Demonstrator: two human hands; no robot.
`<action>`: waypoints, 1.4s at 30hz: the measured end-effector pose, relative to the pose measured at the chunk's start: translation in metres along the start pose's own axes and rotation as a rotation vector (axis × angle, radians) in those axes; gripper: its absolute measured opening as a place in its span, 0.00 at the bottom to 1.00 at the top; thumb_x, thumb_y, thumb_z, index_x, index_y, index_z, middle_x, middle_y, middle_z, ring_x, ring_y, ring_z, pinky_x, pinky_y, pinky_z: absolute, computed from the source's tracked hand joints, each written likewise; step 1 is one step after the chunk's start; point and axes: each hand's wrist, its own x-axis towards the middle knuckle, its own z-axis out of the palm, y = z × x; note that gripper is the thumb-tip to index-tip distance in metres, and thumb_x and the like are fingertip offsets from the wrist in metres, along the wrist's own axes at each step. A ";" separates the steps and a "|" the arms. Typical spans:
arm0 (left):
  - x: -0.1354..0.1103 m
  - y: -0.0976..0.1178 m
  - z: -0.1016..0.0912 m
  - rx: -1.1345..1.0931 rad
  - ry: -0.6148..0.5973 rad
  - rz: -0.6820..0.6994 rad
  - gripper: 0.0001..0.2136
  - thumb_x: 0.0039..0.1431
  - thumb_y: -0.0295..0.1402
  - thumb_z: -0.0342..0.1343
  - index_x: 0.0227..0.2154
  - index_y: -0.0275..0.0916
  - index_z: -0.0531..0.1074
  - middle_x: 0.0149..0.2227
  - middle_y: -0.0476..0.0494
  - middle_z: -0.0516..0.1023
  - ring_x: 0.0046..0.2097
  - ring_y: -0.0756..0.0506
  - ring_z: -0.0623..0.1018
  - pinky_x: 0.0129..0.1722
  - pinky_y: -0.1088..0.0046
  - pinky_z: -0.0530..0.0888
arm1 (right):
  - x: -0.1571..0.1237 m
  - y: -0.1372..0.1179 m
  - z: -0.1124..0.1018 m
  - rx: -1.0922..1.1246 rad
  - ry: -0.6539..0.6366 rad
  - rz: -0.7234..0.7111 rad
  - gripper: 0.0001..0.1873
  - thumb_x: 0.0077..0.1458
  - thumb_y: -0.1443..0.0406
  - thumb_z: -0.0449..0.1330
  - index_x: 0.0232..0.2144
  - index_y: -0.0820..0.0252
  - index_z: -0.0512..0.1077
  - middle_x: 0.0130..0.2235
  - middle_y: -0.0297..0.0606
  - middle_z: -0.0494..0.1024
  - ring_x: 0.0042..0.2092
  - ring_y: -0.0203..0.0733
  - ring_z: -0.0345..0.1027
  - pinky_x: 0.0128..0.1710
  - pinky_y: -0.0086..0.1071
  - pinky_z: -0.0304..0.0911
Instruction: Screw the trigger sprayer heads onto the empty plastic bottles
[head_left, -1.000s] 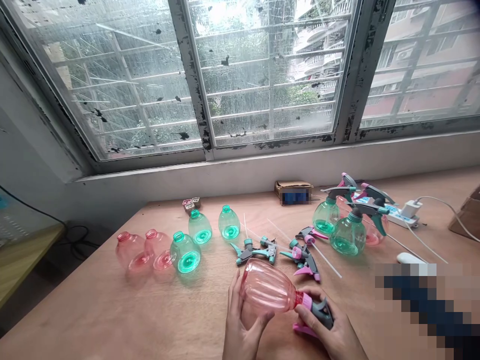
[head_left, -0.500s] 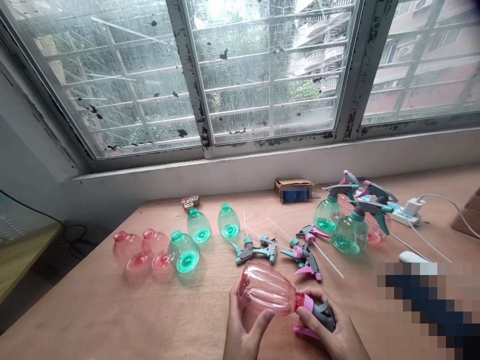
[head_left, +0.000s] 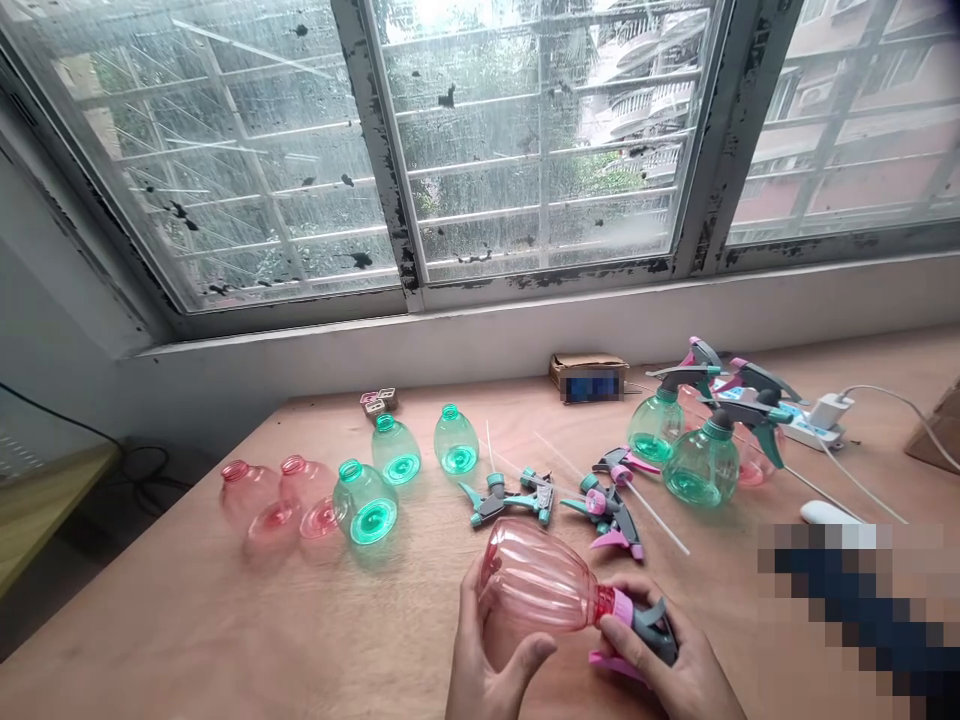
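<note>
A pink transparent spray bottle [head_left: 538, 578] lies sideways between my hands, its base to the left. My left hand [head_left: 487, 650] cups the base, fingers behind it and the thumb lifted along the near side. The grey-and-pink spray head [head_left: 651, 630] sits at the bottle's neck, its pink trigger pointing down. Closed round this head and its pink collar is my right hand [head_left: 675, 660], the thumb at the collar. Just beyond the bottle lie loose spray heads, some grey and teal [head_left: 517, 500], others grey and pink [head_left: 611, 520], with thin white tubes.
Pink bottles [head_left: 251, 500] and green bottles [head_left: 367, 505] without heads stand at the left. Several bottles with heads [head_left: 701, 470] stand at the right, near a power strip [head_left: 814, 430] and a white mouse [head_left: 832, 513]. A small cardboard box [head_left: 589, 378] is by the window.
My left thumb has lifted a little away from the bottle. The bottle and my right hand have shifted very slightly to the right; my grip on the spray head is the same.
</note>
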 end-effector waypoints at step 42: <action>0.002 -0.010 0.004 -0.042 0.032 -0.038 0.36 0.51 0.49 0.70 0.61 0.43 0.67 0.63 0.33 0.73 0.66 0.30 0.70 0.68 0.52 0.63 | 0.001 0.001 0.000 -0.027 -0.003 -0.020 0.25 0.47 0.48 0.77 0.40 0.58 0.80 0.35 0.36 0.81 0.31 0.43 0.74 0.34 0.40 0.82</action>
